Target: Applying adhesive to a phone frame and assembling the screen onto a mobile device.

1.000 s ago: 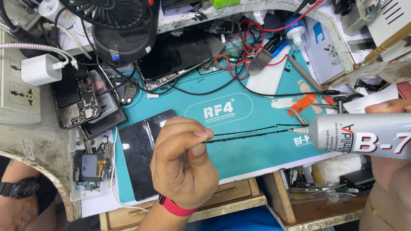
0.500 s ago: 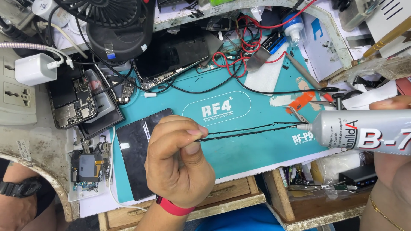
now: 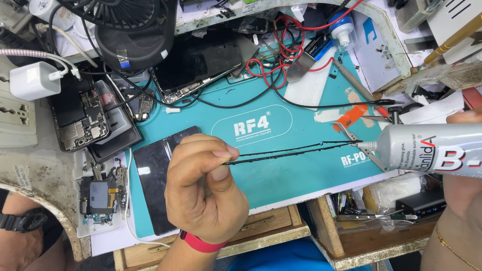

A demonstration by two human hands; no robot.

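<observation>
Cluttered with phone parts and cables, my desk (image 3: pixel 30 175) carries a teal rubber work mat (image 3: pixel 301 180) in the middle. My left hand (image 3: pixel 203 193), with a red wristband (image 3: pixel 201 244), is closed in a pinch, thumb and forefinger gripping one end of a thin black strip (image 3: pixel 291 150) that hangs stretched just above the mat. My right hand (image 3: pixel 464 150), mostly out of view at the right edge, is wrapped around a grey tube of glue (image 3: pixel 432 156), whose clear nozzle touches the far end of the strip.

Under my left hand lies a black glossy phone panel (image 3: pixel 153 175) on the mat, partly hidden by my knuckles. Left of it sits a small circuit board (image 3: pixel 100 198) on a white tray, and above that an opened phone body (image 3: pixel 80 120). At the top edge of the mat rests a dark phone screen (image 3: pixel 201 62), with red and black wires (image 3: pixel 281 65) looping beside it. A black fan (image 3: pixel 128 30) stands at the upper left, near a white charger plug (image 3: pixel 32 80). Silver tweezers (image 3: pixel 346 133) and a scrap of orange tape (image 3: pixel 351 116) lie close to the nozzle. A wrist wearing a black watch (image 3: pixel 22 221) shows at the lower left.
</observation>
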